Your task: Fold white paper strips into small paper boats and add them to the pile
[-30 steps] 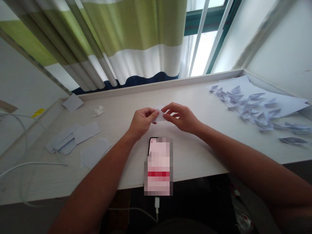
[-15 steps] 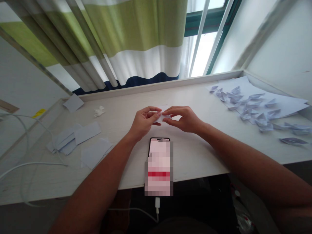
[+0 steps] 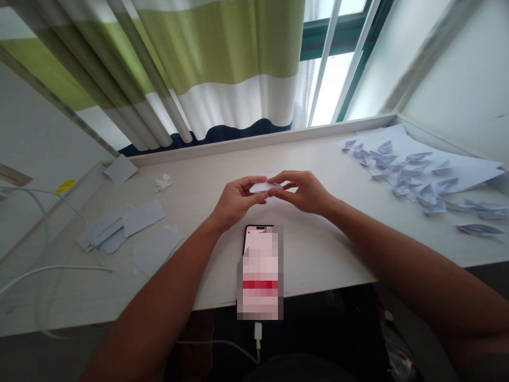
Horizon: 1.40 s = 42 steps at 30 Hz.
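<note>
A small folded piece of white paper (image 3: 261, 187) is held above the desk between my two hands. My left hand (image 3: 237, 199) pinches its left end, thumb below and fingers along the top edge. From the other side, my right hand (image 3: 304, 192) grips the right end between thumb and fingers. Its exact folds are partly covered by the fingertips. Just below the hands lies a phone (image 3: 260, 270) with a lit, blurred-out screen.
Several folded paper boats (image 3: 409, 172) cluster at the right, some on large white sheets (image 3: 465, 167). At the left are loose paper pieces (image 3: 143, 216), a crumpled white scrap (image 3: 162, 183) and a looping white cable (image 3: 59, 268). A charging plug (image 3: 258, 331) hangs below the phone.
The folded paper has turned so more of its flat face shows. My left thumb has moved down to its lower edge, and my right fingers have shifted slightly along it.
</note>
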Each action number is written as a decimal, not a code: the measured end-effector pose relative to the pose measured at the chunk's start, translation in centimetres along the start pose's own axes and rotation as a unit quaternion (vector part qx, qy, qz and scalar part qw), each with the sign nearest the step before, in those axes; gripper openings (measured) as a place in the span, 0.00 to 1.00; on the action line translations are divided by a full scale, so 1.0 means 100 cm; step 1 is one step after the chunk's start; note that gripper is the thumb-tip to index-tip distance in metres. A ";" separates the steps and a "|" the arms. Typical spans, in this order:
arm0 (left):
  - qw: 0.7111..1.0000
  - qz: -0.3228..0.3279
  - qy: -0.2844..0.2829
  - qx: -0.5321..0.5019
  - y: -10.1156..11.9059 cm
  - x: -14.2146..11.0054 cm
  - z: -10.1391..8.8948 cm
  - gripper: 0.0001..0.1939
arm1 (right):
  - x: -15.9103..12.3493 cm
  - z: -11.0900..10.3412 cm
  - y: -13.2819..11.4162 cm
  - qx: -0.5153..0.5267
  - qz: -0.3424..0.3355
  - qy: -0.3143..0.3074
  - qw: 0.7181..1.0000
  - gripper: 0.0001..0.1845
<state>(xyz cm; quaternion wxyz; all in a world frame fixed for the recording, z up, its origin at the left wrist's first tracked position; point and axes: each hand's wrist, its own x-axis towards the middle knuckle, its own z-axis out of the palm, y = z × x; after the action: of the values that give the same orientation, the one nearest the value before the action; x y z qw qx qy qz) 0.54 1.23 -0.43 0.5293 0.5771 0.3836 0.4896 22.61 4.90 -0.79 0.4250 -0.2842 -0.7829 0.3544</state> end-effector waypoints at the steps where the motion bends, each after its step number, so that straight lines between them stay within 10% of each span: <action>1: 1.000 -0.001 -0.003 -0.001 0.000 0.000 0.000 0.25 | 0.000 0.001 0.000 0.004 0.007 0.003 1.000 0.15; 18: 0.999 -0.001 0.032 -0.011 0.005 -0.003 0.010 0.22 | 0.002 0.001 0.007 -0.095 -0.125 0.038 0.987 0.10; 42: 0.990 0.052 0.131 0.003 0.002 0.001 0.007 0.15 | 0.005 0.009 0.009 0.131 0.040 0.078 0.988 0.14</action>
<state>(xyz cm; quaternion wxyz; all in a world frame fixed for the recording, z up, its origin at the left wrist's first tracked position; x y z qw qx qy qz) 1.20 1.16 -0.23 0.4465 0.5287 0.4208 0.5865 21.74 5.49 -1.63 0.5037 -0.2840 -0.6824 0.4471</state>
